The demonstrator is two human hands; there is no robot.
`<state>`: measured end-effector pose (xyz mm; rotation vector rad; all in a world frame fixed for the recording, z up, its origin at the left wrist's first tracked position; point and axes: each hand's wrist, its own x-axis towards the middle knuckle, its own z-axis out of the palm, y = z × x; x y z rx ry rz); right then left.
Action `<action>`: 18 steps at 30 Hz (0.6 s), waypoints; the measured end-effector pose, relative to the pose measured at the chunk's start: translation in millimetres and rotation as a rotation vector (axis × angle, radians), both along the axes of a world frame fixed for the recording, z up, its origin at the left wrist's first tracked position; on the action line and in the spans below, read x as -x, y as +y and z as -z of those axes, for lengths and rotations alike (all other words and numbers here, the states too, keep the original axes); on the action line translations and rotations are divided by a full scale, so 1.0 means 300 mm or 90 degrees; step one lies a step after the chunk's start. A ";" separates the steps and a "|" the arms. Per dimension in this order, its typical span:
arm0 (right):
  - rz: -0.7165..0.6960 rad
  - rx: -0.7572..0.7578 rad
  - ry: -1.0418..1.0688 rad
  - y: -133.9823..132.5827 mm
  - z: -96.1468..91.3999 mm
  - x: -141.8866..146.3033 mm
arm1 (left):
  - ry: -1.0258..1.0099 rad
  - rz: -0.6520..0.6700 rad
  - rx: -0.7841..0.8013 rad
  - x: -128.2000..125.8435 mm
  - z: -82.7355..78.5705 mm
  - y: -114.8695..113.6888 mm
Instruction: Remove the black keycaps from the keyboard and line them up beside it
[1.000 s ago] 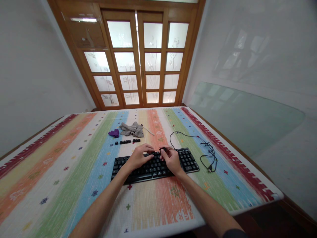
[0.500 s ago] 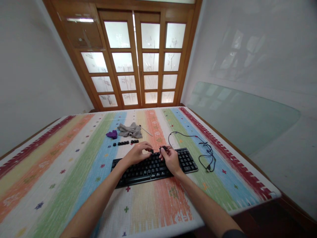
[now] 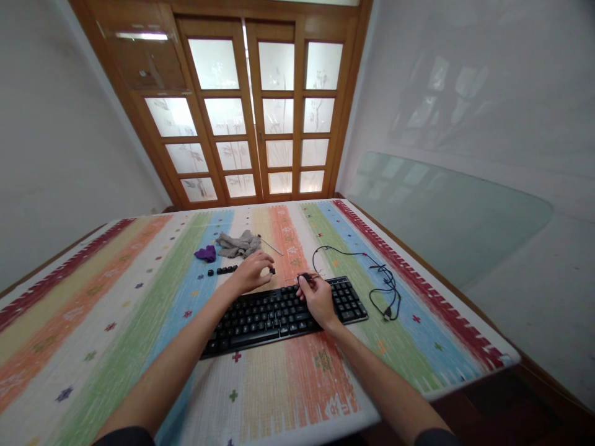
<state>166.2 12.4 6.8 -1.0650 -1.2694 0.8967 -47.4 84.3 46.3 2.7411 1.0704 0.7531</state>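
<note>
A black keyboard point(image 3: 279, 316) lies on the striped table cover, its cable point(image 3: 372, 272) trailing to the right. My left hand point(image 3: 251, 272) is beyond the keyboard's far edge, fingers pinched on a black keycap near a short row of loose keycaps point(image 3: 223, 271). My right hand point(image 3: 316, 296) rests over the keyboard's upper right part, fingers closed on a small dark tool point(image 3: 304, 277).
A grey cloth point(image 3: 237, 244) and a purple cloth point(image 3: 206, 253) lie further back on the table, with a thin metal rod point(image 3: 272, 246) beside them. The striped cover point(image 3: 116, 310) spans the whole table. A wooden glass-paned door stands behind.
My left hand has lifted off the keyboard and moved away from me to the row of loose keycaps, pinching a keycap. My right hand stays in place.
</note>
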 end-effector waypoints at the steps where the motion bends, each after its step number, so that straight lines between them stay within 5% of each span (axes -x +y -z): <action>1: 0.001 0.000 -0.004 0.000 0.000 0.000 | 0.026 -0.005 -0.004 0.013 0.001 0.023; 7: -0.006 -0.008 -0.011 0.002 -0.001 0.002 | 0.134 -0.050 -0.006 0.068 0.019 0.123; 18: 0.005 -0.030 -0.020 -0.001 -0.013 -0.002 | 0.202 -0.068 0.039 0.092 0.071 0.173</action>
